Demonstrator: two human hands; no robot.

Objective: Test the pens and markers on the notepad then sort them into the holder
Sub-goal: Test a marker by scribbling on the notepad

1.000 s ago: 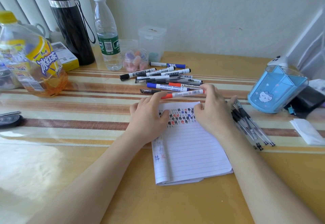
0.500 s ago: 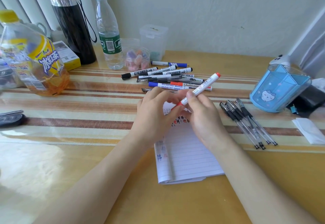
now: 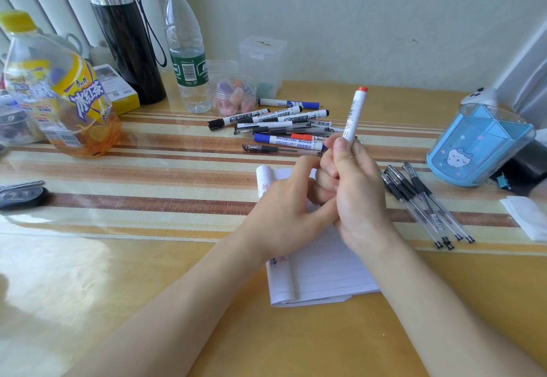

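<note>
The right hand grips the marker low on its barrel, red end up and nearly upright, above the notepad's far edge. The left hand curls in against it from the left; whether its fingers pinch the marker's lower end I cannot tell, since the right hand hides that spot. The notepad lies across the mat's near edge, half on bare table, its top left corner rolled up.

The pile of markers lies just beyond the hands. A row of pens lies just right of the right hand, between it and the holder, which stands well apart at the right edge, mouth up. A strip of mat shows between pens and holder. Left of the notepad the mat and table run open as far as the key fob and tea bottle.

Half a second ago the marker slanted up to the right over the pile (now it stands steeper), and the scribbles at the notepad's top, then showing between the hands, are covered.
</note>
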